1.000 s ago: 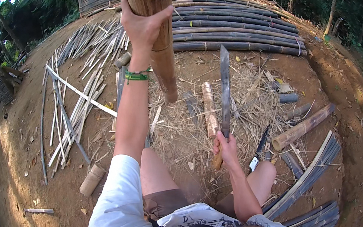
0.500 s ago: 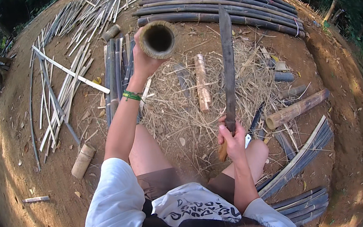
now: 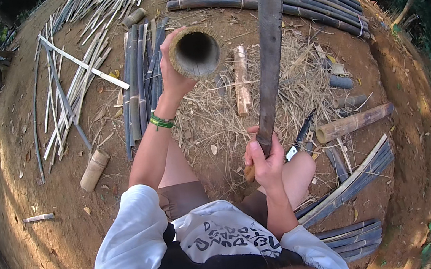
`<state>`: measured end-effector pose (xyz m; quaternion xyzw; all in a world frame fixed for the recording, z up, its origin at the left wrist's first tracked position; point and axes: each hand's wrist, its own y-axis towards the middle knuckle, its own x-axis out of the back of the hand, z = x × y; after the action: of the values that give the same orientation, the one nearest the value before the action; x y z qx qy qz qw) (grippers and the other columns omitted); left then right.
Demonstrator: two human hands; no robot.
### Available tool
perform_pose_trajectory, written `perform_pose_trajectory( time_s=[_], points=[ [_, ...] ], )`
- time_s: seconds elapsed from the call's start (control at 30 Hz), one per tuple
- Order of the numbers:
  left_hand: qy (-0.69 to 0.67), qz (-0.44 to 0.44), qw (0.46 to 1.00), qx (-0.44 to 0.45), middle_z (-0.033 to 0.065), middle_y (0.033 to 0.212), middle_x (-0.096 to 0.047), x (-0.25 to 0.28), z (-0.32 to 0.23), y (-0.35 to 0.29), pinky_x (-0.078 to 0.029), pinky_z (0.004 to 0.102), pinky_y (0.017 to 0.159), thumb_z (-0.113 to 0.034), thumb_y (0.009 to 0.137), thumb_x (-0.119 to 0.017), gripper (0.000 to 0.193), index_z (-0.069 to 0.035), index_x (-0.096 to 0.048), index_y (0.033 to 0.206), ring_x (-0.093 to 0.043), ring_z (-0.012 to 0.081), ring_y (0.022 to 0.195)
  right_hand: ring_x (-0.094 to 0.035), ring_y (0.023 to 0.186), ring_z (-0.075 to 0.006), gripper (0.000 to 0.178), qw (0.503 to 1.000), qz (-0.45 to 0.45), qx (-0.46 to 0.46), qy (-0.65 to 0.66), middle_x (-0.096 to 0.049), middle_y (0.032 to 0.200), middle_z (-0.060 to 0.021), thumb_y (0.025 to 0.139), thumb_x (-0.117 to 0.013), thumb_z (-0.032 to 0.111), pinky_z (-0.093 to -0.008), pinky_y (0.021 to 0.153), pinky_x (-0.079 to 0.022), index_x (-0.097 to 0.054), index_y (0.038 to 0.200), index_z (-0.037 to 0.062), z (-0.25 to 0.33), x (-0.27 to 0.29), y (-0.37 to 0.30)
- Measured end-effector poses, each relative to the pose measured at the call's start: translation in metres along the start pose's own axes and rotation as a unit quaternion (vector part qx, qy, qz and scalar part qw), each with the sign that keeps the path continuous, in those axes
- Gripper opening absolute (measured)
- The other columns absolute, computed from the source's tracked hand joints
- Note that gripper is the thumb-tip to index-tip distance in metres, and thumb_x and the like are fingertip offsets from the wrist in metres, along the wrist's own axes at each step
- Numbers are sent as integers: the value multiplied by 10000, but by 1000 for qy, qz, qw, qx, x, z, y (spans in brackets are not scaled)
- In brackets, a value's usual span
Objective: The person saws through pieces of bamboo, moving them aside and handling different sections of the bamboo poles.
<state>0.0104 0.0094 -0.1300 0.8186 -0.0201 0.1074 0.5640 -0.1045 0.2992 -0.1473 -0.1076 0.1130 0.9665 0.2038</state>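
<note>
Left hand gripping bamboo tube, right hand holding machete

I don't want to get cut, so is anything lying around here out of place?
A dark, white-ended tool, possibly a knife, lies by the right knee, where it might get bumped. The shavings strewn on the dirt look like ordinary litter.

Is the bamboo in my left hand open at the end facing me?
Open: the bamboo looks hollow there, dark inside. Its far end is hidden.
</note>
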Motion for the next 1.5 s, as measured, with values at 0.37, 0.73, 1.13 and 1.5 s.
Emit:
perform_pose_trajectory(
  time_s=[0.37, 0.73, 1.13, 1.5],
  points=[
    [-39, 23, 999, -1, 177, 1440, -578, -1, 1, -9, -493, 433, 1088, -102, 683, -944, 974, -64, -384, 1479, -602, 361, 1290, -540, 582, -29, 178, 1000, 5, -12, 1, -598, 731, 19, 1021, -664, 160, -210, 517, -423, -626, 1121, 18, -12, -13, 0],
    [-58, 26, 998, 4, 181, 1444, -572, -1, 0, -10, -487, 440, 1099, -88, 662, -955, 994, -63, -386, 1477, -594, 361, 1303, -519, 584, -17, 155, 999, 18, -34, -19, -590, 711, 48, 1004, -683, 144, -210, 530, -396, -633, 1088, 23, -11, -19, -15],
    [-62, 25, 998, 5, 181, 1438, -567, -3, -2, -7, -503, 446, 1086, -153, 634, -990, 1053, -84, -376, 1486, -596, 360, 1303, -479, 590, -12, 143, 996, 21, -3, -89, -582, 693, 50, 981, -710, 121, -214, 536, -355, -649, 1041, 7, -12, -22, -21],
    [-39, 18, 999, -13, 177, 1423, -571, -1, -6, -1, -517, 439, 1069, -140, 621, -995, 1069, -83, -369, 1486, -617, 353, 1269, -469, 532, -32, 185, 976, 21, 27, -215, -555, 614, 24, 956, -745, 130, -251, 495, -359, -646, 1041, -1, 0, -33, -14]
  ],
)
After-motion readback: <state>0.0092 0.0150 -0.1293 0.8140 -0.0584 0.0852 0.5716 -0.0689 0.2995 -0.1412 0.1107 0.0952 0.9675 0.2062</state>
